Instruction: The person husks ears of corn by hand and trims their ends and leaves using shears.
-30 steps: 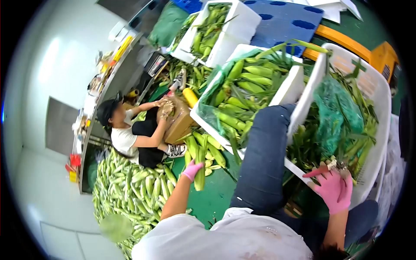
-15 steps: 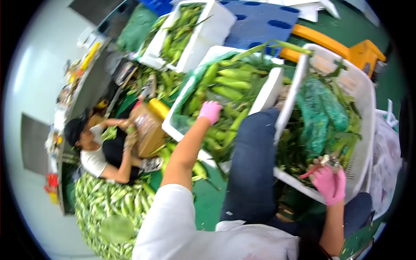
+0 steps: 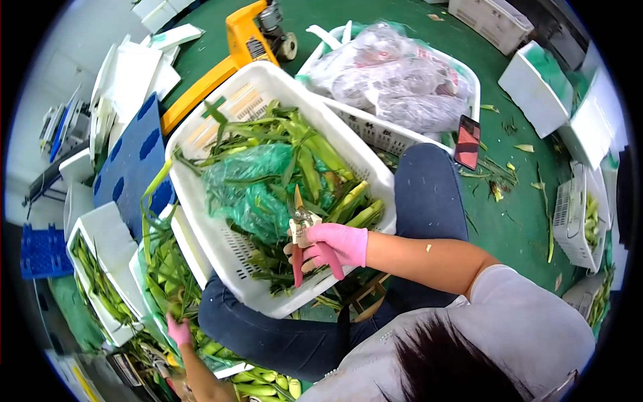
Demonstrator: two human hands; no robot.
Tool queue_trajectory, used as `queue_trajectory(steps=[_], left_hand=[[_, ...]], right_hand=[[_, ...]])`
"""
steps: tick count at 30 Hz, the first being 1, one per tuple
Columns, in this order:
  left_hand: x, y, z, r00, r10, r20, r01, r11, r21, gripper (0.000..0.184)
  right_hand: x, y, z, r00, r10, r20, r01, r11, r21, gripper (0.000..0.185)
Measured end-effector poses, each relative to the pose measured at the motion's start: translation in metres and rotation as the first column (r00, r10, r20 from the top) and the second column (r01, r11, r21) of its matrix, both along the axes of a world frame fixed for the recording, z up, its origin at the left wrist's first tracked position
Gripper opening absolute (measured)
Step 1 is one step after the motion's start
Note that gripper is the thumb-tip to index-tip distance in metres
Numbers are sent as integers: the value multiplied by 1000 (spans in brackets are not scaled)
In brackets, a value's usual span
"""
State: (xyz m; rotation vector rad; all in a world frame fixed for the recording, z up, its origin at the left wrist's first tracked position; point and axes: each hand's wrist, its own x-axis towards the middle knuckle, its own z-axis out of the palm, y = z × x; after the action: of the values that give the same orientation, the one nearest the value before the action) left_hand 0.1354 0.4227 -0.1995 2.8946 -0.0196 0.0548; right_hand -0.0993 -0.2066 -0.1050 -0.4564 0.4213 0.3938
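Pink fingerless-tip gloves cover both hands. My right hand (image 3: pixel 335 246) is closed around pruning shears (image 3: pixel 299 231) with red handles, their blades pointing away over the white plastic crate (image 3: pixel 362 161). Husks and leaves (image 3: pixel 311 161) fill that crate, together with a crumpled green plastic bag (image 3: pixel 258 184). At the lower left, my left hand (image 3: pixel 179 331) reaches among green ears of corn (image 3: pixel 164 268) in a white foam box (image 3: pixel 191 248). Its fingertips touch the leaves there; small and partly hidden, they do not show whether they grip an ear.
Beyond the crate stands a white basket (image 3: pixel 375 137) of clear plastic bags. A phone (image 3: pixel 467 142) lies by my knee. A yellow pallet jack (image 3: pixel 201 87) and blue pallet (image 3: pixel 137 157) are at upper left. Another foam box (image 3: pixel 110 268) of corn stands left; foam boxes (image 3: pixel 536 87) stand right.
My view has swung to the right, bringing the crate to the middle. The co-worker is largely out of view. The shears now point forward over the crate; my left hand remains at the corn box.
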Motion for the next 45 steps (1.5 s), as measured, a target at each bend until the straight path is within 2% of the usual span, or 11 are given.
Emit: queue_trajectory(steps=[1, 2, 9, 15, 20, 23, 27, 31, 36, 38, 45], left_hand=[[20, 30, 2, 993, -9, -121, -67, 795, -603, 74], [21, 22, 19, 997, 55, 57, 7, 651, -759, 65], [-16, -207, 211, 999, 15, -35, -33, -150, -988, 66], [-95, -395, 163, 693, -527, -491, -524, 98, -846, 54], [-128, -454, 161, 768, -501, -400, -265, 320, -910, 67], [-133, -451, 161, 824, -505, -258, -17, 432, -902, 70], [-138, -437, 179, 678, -633, -374, 12, 519, -855, 72], [-127, -417, 194, 391, -718, -576, -193, 548, -814, 77], [-115, -405, 201, 218, -783, -582, -398, 474, -786, 93], [-116, -405, 201, 290, -813, -505, -419, 367, -831, 96], [-114, -392, 182, 614, -700, -365, -315, 207, -926, 89]], right_hand=[[-1, -4, 0, 997, 31, 66, -29, 999, -18, 28], [-2, -8, -1, 990, 65, 129, -60, 997, -37, 29], [-2, -15, 32, 953, 148, 265, -67, 954, -291, 73], [-8, -24, 41, 819, 237, 522, 289, 616, -733, 78], [-6, -28, 56, 852, 423, 308, 43, 529, -847, 80], [-6, -12, 27, 867, 372, 333, 234, 286, -929, 80], [0, -14, 26, 850, 362, 382, 138, 547, -825, 86], [-6, -20, 35, 738, 440, 512, 381, 355, -854, 80], [-7, -31, 56, 792, 498, 353, 0, 579, -816, 41], [-12, -23, 54, 876, 314, 366, -94, 856, -509, 28], [-15, -23, 59, 838, 391, 382, -219, 880, -421, 46]])
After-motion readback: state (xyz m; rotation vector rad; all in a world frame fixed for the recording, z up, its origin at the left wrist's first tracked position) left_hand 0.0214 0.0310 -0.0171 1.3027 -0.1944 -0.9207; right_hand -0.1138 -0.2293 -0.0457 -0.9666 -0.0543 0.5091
